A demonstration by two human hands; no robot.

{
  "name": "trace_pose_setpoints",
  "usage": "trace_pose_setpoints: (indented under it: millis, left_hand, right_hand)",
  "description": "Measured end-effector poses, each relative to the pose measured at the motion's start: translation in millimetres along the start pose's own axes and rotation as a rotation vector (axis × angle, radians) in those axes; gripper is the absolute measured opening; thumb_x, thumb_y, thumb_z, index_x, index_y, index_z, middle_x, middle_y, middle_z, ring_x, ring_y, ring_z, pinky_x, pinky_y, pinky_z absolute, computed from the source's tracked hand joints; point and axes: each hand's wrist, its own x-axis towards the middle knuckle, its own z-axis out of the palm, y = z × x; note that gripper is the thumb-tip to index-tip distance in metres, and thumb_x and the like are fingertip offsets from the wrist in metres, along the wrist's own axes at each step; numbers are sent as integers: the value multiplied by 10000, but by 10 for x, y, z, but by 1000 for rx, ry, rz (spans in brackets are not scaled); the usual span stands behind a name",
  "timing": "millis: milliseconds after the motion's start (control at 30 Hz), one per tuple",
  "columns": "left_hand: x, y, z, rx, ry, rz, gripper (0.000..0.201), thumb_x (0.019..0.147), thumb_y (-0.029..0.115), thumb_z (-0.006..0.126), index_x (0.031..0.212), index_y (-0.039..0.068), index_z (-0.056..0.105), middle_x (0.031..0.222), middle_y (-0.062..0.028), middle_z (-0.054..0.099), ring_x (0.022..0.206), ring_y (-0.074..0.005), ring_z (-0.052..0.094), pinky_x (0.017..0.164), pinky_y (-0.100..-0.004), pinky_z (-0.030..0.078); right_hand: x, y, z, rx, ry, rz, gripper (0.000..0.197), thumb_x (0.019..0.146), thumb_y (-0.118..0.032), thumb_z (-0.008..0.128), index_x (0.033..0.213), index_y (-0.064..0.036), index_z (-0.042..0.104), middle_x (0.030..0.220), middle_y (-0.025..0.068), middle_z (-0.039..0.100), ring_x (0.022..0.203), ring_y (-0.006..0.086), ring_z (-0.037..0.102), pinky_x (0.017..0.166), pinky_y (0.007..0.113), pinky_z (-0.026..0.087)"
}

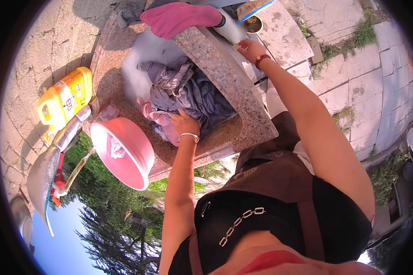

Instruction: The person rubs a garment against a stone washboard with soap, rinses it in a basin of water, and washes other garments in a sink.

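My left hand [186,123], with a bracelet at the wrist, lies on the wet laundry in a speckled stone sink [225,68]. Its visible fingers are stretched over grey-blue cloth [183,89], next to a pink garment [163,121]. Whitish, sudsy water [140,68] covers the sink's far left part. Beyond the right rim, my right hand [251,49], wearing a red bead bracelet, has curled fingers at the end of a white, smooth container [229,28]. The fingertips are small in view, but they seem to pinch its edge.
A pink cloth [183,17] drapes over the far rim. A blue-handled brush [259,10] rests by a small cup [253,24]. On the left stand a yellow jug [69,98] and a tilted pink basin [140,158] holding a cloth. Paving slabs [353,91] extend right.
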Motion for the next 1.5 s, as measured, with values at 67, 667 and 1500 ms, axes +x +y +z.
trace_pose_setpoints:
  millis: [67, 667, 1500]
  left_hand:
    - [42, 40, -42, 84, -42, 14, 752, 840, 354, 636, 1364, -95, 336, 1390, -425, 270, 1286, -497, 343, 1076, -423, 322]
    - [-52, 37, 374, -257, 37, -174, 354, 904, 173, 437, 1214, 12, 494, 1364, -335, 371, 1185, -417, 419, 817, -427, 524]
    - [-478, -716, -1365, -784, 392, 657, 528, 918, 442, 550, 1216, 6, 546, 1081, -233, 625, 1054, -386, 595, 869, -452, 477]
  right_hand:
    - [369, 125, 162, -19, 88, -10, 452, 791, -270, 690, 1183, -56, 617, 1135, 140, 665, 1030, 288, 640, 894, 380, 503]
    - [835, 377, 251, 455, -111, 105, 430, 716, -207, 765, 1078, 1, 663, 936, 67, 701, 797, 160, 637, 725, 302, 494]
    - [-3650, -2150, -2049, 11, 70, -212, 391, 767, -174, 789, 1049, 52, 640, 917, 84, 694, 806, 117, 622, 726, 274, 496]
